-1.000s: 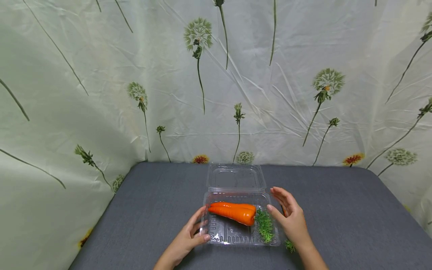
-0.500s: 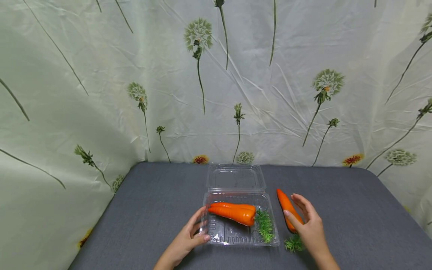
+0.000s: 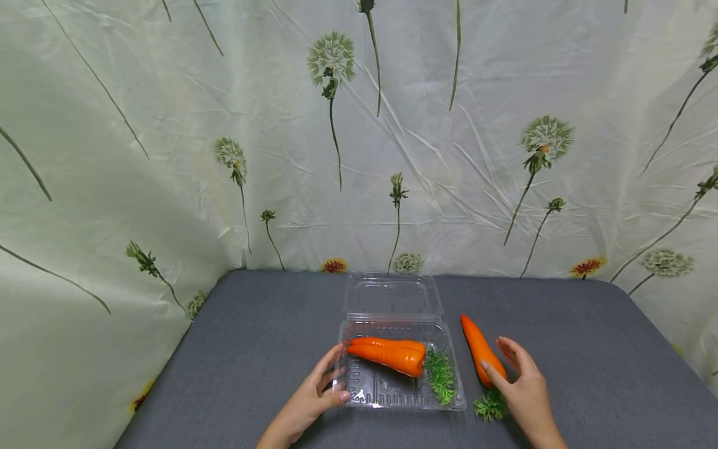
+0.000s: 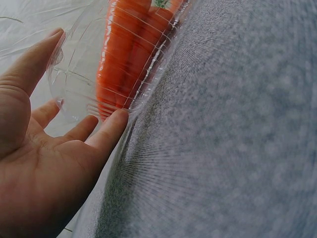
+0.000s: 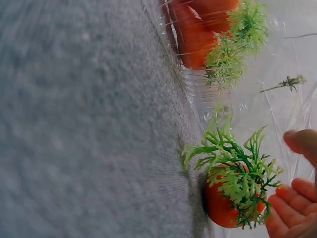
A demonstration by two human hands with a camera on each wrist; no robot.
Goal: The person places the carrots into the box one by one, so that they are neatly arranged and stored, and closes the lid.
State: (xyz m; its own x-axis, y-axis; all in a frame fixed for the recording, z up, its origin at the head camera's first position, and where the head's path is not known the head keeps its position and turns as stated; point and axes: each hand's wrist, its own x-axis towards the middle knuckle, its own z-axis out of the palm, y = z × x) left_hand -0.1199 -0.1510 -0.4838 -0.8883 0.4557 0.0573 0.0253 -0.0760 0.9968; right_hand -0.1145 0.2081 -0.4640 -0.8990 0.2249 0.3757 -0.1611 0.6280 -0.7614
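Note:
A clear plastic clamshell box [image 3: 381, 398] lies on the table with its lid [image 3: 392, 294] folded back. Inside it, orange carrots [image 3: 392, 355] with green leafy tops [image 3: 440, 377] lie sideways side by side, tips to the left. My left hand [image 3: 310, 396] touches the box's left side, its fingers nearly straight and spread in the left wrist view. Right of the box, a loose carrot [image 3: 478, 349] points away from me, its leafy top [image 5: 233, 173] toward me. My right hand [image 3: 524, 383] is beside this carrot, fingers relaxed, thumb overlapping it in the head view; contact is unclear.
The grey cloth-covered table [image 3: 252, 337] extends to both sides of the box. Behind it hangs a pale curtain [image 3: 449, 156] printed with dandelions, which also runs down the left side.
My right hand has moved from the box's right edge further right, uncovering the loose carrot. My left hand and the box look unmoved.

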